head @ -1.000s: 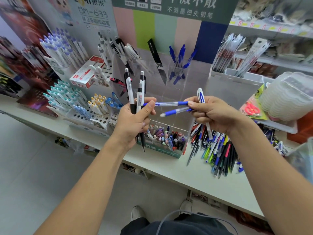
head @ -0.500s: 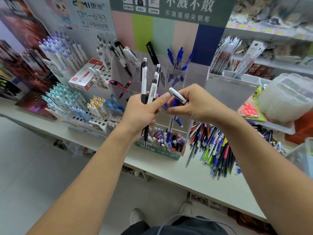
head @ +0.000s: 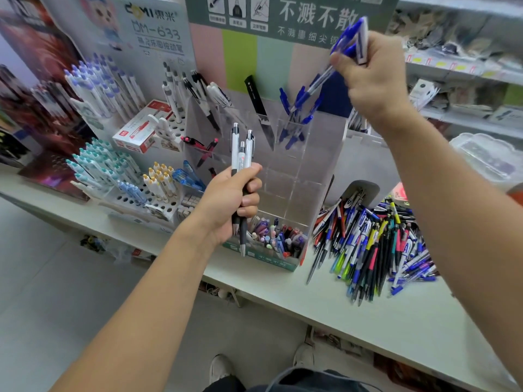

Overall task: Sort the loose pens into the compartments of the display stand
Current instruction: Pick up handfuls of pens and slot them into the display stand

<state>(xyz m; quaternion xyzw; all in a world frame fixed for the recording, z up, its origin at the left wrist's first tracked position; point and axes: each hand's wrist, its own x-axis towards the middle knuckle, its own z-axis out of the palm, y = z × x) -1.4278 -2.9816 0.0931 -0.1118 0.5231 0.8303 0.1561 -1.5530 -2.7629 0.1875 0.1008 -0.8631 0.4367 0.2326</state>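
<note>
change: right hand up from chest height, where it met the left hand half a second back, now raised over the upper right compartment of the display stand
change, pens: blue pens regrouped into one bunch, tips swung from sideways to down-left, toward the blue pens already standing in that compartment
meaning: sorting split by colour done in hand; blue batch lined up for a drop into matching slot, not yet released
right hand state: fingers curled round the blue bunch near the caps, thumb pinching against it; a white-barrelled pen seems caught in the same grip, blurred
right arm pose: extended up and forward, wrist bent so pens slant down
left hand state: fist closed round three white-and-black pens, clickers up, tips poking out below
left arm pose: held mid-frame in front of the stand's lower empty compartments, upright, apparently waiting
loose pens: large mixed pile on table right of the stand, well apart from both hands
next, judged: lower blue bunch tip-first into slot, then place left batch; top-left slot holds similar white/black pens
risk: white pen going in with the blue ones
</note>
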